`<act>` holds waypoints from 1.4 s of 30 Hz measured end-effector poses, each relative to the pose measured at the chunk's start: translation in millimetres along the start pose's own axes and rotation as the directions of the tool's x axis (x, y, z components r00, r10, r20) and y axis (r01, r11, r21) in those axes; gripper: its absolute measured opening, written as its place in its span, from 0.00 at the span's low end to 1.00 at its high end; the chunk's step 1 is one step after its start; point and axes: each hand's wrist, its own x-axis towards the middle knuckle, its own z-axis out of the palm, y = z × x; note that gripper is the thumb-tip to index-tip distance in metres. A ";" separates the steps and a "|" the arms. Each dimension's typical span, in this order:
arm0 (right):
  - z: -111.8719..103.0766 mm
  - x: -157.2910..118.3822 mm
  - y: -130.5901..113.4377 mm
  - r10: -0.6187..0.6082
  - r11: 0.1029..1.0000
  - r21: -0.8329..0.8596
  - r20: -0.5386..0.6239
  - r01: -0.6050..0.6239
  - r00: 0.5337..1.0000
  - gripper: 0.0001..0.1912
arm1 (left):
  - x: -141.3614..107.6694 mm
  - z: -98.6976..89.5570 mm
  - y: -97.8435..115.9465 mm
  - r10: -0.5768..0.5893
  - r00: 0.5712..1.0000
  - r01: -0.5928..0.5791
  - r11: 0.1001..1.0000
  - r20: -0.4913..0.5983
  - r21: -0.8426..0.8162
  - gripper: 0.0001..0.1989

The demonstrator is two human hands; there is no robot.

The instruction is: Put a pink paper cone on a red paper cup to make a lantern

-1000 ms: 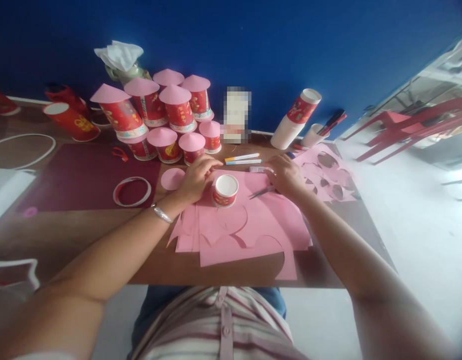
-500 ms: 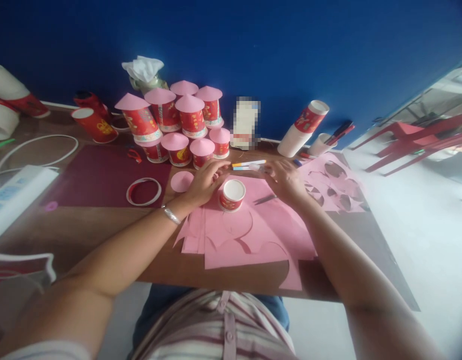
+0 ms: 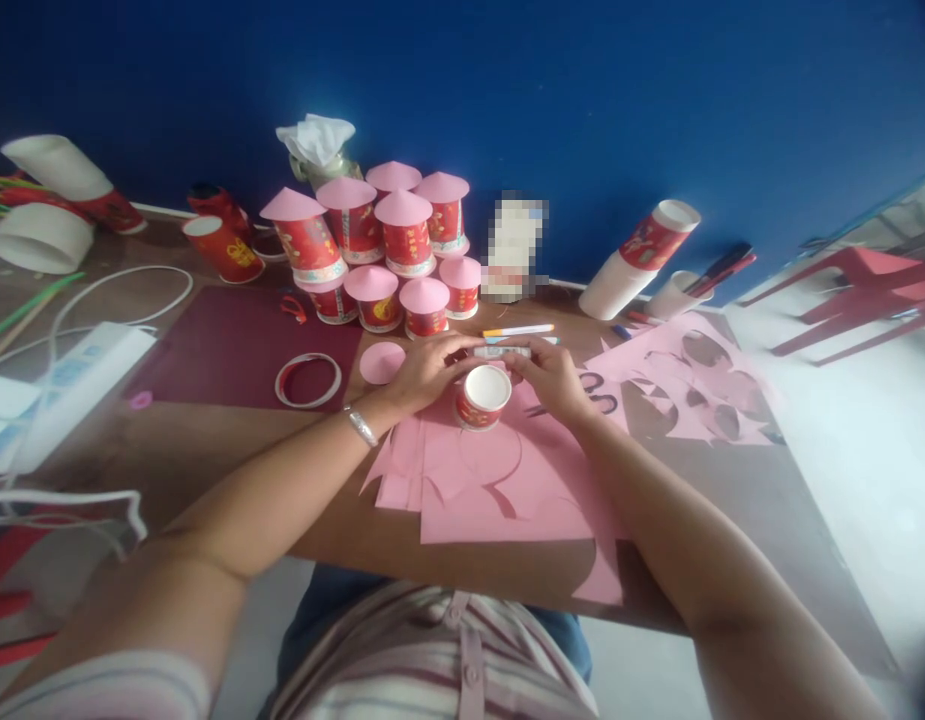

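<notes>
A small white tube [image 3: 502,351] lies crosswise between my two hands, above the cup. My left hand [image 3: 432,368] pinches its left end, and my right hand [image 3: 556,378] has fingers closed round the right end. Fingers partly cover both ends. Just below stands a short red paper cup [image 3: 483,410] with a white top, on pink paper sheets [image 3: 499,515]. Behind the tube lie a yellow-and-white pen [image 3: 518,330] and a light blue pen [image 3: 550,341]. Scissors [image 3: 600,393] rest beside my right hand, partly hidden by it.
Several red paper cups with pink cone tops [image 3: 403,208] stand stacked at the back. A tape roll [image 3: 307,381] and a pink disc [image 3: 382,362] lie left. Cut pink scraps [image 3: 698,375] and a pen cup [image 3: 668,295] are right. A power strip [image 3: 79,385] sits far left.
My hands have come closer together and slightly toward me, and both now grip the tube. Scissor handles show beside my right hand. The whole view has shifted, with things appearing further right.
</notes>
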 end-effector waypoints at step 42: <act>0.8 -10.0 -1.0 -0.043 0.964 0.262 0.020 0.036 0.999 0.19 | -0.3 1.4 15.1 -0.022 0.988 -0.019 0.966 -0.154 -0.257 0.10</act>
